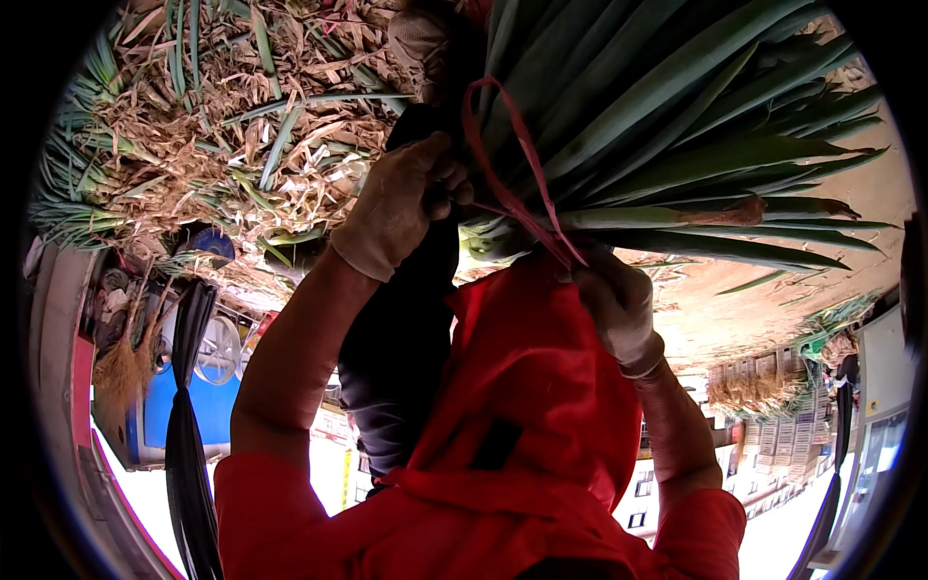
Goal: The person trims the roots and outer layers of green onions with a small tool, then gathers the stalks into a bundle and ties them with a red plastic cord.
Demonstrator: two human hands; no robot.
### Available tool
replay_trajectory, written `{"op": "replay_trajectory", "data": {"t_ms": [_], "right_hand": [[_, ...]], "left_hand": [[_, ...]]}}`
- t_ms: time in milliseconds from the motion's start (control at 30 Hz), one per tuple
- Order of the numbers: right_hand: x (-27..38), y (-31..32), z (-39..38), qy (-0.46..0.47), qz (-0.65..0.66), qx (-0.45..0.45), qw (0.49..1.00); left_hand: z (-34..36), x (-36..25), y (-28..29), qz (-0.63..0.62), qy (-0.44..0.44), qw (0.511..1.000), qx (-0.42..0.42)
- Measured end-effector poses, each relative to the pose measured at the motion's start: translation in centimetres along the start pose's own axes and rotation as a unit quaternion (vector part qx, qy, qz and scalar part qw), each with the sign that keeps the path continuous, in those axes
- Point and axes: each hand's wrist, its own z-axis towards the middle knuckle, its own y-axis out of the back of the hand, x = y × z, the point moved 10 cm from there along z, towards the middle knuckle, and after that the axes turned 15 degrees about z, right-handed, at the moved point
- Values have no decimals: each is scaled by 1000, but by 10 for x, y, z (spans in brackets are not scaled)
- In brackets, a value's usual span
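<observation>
A thick bundle of long green onions (667, 97) lies before me, its leaves fanning out to the far right. A red tying string (527, 220) makes a tall loop against the bundle. My right hand (617, 304), in a pale glove, is closed on the string low at the bundle's near side. Left of the loop, my left hand (394, 208), also gloved, is closed with curled fingers; a thin strand of the string runs up to them. The fingertips of the right hand are in shadow. Most of the onions' pale stems are hidden behind my red apron (541, 377).
Dry husks and leaf scraps (300, 126) cover the ground at the left. More green onions (72, 188) lie along the far left edge. A straw broom (126, 367) stands beside a blue container (193, 411). Stacked bundles (759, 394) sit at the right.
</observation>
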Motion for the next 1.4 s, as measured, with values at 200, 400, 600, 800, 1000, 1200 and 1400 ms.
{"op": "replay_trajectory", "data": {"t_ms": [200,400,600,800,1000,1200,1400], "right_hand": [[7,5,31,75,-12,12,997],[23,7,60,89,-8,61,994],[6,7,28,69,4,19,997],[3,15,20,96,-128,71,985],[10,22,51,136,-109,71,982],[22,19,49,114,-28,65,991],[28,26,43,-16,41,51,998]], "left_hand": [[40,-25,10,-19,-57,995,77],[59,-40,19,11,-15,999,46],[25,-29,3,-1,-5,1000,-5],[29,-23,-1,-59,12,998,-9],[51,-76,19,248,-112,962,-24],[41,-42,11,57,-38,998,-3],[-33,15,-30,-100,100,989,-34]]}}
